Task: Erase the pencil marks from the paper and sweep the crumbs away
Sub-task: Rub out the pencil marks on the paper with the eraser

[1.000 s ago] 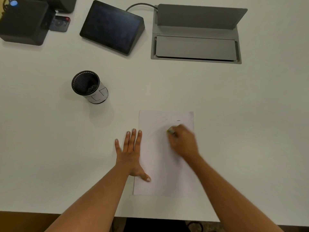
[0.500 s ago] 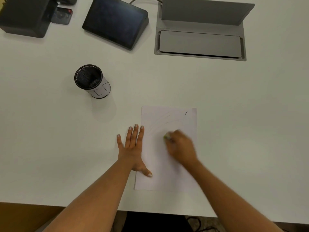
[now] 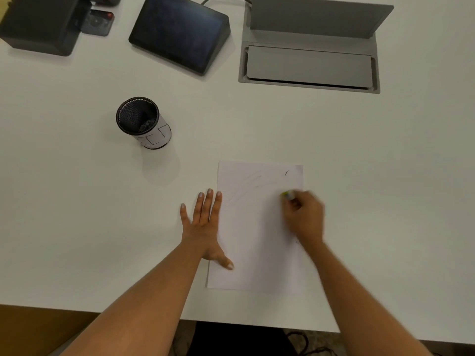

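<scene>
Left hand [image 3: 204,222] flat, fingers spread, pinning the paper [image 3: 257,240]; right hand [image 3: 304,217] grip closed around a blurry eraser [image 3: 287,194], mostly hidden.

Leaving bare table [image 3: 372,176] toward the right edge. Blocking the far edge: black box [image 3: 38,24], tablet stand [image 3: 180,32], open cable hatch [image 3: 311,65]. Standing toward the left edge, well apart from the paper [image 3: 257,240]: mesh cup [image 3: 144,123].
</scene>
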Demonstrator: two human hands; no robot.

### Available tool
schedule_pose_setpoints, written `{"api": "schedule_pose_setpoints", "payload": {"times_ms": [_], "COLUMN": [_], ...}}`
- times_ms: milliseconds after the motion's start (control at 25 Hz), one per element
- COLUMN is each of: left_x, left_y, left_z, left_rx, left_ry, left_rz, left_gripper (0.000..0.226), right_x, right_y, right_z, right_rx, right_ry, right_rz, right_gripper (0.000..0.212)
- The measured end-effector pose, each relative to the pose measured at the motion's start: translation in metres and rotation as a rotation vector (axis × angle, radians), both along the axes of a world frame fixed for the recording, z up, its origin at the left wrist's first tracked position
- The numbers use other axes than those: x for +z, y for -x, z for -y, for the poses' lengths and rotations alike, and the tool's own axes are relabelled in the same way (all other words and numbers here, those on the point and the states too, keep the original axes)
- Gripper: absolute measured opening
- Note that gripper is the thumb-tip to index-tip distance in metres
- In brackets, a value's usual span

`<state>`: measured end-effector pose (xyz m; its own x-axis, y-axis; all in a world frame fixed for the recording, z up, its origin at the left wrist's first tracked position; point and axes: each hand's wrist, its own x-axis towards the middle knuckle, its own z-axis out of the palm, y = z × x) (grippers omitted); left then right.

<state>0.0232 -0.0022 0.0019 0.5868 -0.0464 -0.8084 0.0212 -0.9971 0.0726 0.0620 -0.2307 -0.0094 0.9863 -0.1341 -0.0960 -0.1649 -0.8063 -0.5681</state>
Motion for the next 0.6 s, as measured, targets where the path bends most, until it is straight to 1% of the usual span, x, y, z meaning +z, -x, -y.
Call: {"api": "schedule_pose_setpoints", "payload": {"times_ms": [40,80,120,160,200,280,320,360,400,480,520,560,600], "left_x": [0.001,0.001,0.001,0.001,0.002,0.003,0.003,0.003,0.002,0.001,0.001,0.001,0.000], "left_y": [0.000,0.000,0.001,0.001,0.000,0.000,0.000,0.000,0.000,-0.001,0.000,0.000,0.001], "left_z": [0.000,0.000,0.000,0.000,0.001,0.003,0.003,0.002,0.002,0.001,0.001,0.001,0.001], "left_rx": [-0.001,-0.006,-0.011,-0.010,-0.006,0.002,0.004,0.005,-0.001,-0.010,-0.008,-0.009,-0.012], "left_ry": [-0.001,-0.005,-0.011,-0.015,-0.018,-0.027,-0.029,-0.026,-0.024,-0.021,-0.021,-0.021,-0.022], "left_rz": [-0.005,-0.006,-0.005,-0.009,-0.014,-0.020,-0.017,-0.012,-0.006,-0.012,-0.017,-0.016,-0.013], "left_gripper": [0.173,0.173,0.173,0.173,0.173,0.171,0.171,0.172,0.173,0.173,0.174,0.174,0.174], "right_x": [0.000,-0.001,0.003,0.006,0.010,0.013,0.010,0.003,-0.004,-0.003,0.000,0.001,0.005], "right_y": [-0.016,-0.019,-0.010,0.010,0.038,0.090,0.093,0.079,0.058,0.015,0.000,-0.005,-0.002], "right_z": [0.015,0.019,0.006,-0.016,-0.042,-0.071,-0.068,-0.052,-0.030,0.019,0.036,0.040,0.026], "right_rx": [-0.102,-0.136,-0.108,-0.030,0.093,0.402,0.447,0.384,0.265,-0.037,-0.153,-0.208,-0.205], "right_ry": [0.002,-0.010,-0.009,-0.050,-0.107,-0.182,-0.190,-0.169,-0.098,0.019,0.019,0.003,-0.003], "right_rz": [0.009,0.031,0.032,0.006,-0.055,-0.175,-0.183,-0.131,-0.055,0.031,0.049,0.077,0.084], "right_gripper": [0.014,0.011,0.009,0.007,0.006,0.003,0.005,0.005,0.006,0.007,0.007,0.007,0.006]}}
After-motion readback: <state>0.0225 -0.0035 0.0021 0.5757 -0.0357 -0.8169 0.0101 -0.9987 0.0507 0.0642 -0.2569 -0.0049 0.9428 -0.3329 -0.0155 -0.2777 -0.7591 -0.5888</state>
